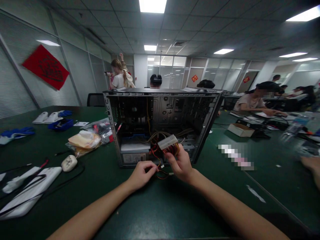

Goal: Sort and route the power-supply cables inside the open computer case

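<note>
An open computer case (165, 90) stands on the green table (140, 213), its inside facing me. My right hand (181, 163) is closed round a bundle of coloured wires (172, 150) just below a wide white connector (168, 142), at the case's lower opening. At the case's bottom front edge, my left hand (143, 173) pinches a thin wire (158, 169). Small white plugs (171, 173) on thin wires hang between the two hands. A power supply with a label (134, 157) sits at the lower left inside the case.
Left of the case lie a plastic bag (86, 141), a white mouse (69, 163), a white power strip (32, 190), a blue tray (60, 124) and blue gloves (17, 132). A small box (240, 130) and bottle (295, 126) stand right. People are beyond the case.
</note>
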{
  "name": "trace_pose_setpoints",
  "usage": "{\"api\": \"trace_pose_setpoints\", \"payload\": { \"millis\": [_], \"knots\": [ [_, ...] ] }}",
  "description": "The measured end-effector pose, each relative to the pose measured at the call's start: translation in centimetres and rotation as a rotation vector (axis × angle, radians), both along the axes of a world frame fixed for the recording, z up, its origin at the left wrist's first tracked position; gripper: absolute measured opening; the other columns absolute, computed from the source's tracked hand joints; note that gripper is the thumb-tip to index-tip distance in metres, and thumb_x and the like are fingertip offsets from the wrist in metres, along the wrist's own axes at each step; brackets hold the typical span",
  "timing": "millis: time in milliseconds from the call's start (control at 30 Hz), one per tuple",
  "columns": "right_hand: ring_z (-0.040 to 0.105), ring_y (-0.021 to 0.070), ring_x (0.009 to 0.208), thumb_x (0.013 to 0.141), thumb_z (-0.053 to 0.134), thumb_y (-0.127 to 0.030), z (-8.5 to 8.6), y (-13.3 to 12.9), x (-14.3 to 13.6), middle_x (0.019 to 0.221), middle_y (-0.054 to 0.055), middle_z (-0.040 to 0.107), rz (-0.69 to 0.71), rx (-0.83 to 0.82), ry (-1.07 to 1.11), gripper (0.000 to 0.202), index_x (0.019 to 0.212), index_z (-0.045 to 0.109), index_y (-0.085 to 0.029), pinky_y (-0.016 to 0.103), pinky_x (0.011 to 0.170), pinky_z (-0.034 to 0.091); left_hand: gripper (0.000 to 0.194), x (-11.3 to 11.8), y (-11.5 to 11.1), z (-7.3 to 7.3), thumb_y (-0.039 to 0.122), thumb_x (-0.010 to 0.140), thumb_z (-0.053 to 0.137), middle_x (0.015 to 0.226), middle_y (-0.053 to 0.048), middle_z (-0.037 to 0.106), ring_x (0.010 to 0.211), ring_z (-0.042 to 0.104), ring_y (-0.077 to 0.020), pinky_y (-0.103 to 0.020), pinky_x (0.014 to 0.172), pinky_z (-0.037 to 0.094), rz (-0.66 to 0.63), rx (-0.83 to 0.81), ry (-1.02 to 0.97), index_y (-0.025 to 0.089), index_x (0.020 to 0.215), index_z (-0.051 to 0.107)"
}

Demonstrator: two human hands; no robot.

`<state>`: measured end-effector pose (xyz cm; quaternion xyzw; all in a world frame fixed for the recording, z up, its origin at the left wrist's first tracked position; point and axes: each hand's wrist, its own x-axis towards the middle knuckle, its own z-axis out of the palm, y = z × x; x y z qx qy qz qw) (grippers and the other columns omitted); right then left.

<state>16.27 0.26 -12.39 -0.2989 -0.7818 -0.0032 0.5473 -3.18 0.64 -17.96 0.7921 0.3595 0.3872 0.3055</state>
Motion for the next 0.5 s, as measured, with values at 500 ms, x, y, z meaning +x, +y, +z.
{"api": "trace_pose_setpoints", "payload": {
  "millis": [500],
  "knots": [
    [0.068,0.0268,0.09,0.101,0.037,-0.034,9.1,7.8,-11.2,0.101,0.016,0.071,-0.314,-0.237,-0.685,0.036,0.11,0.068,-0.016,0.032,0.075,0.049,0.026,-0.6,0.5,0.5,0.028,0.089,0.054,0.075,-0.006,0.074,0.071,0.065,-0.0183,-0.027,0.072,0.048,-0.013,-0.034,0.079,0.015,0.076,0.073]
  ]
}}
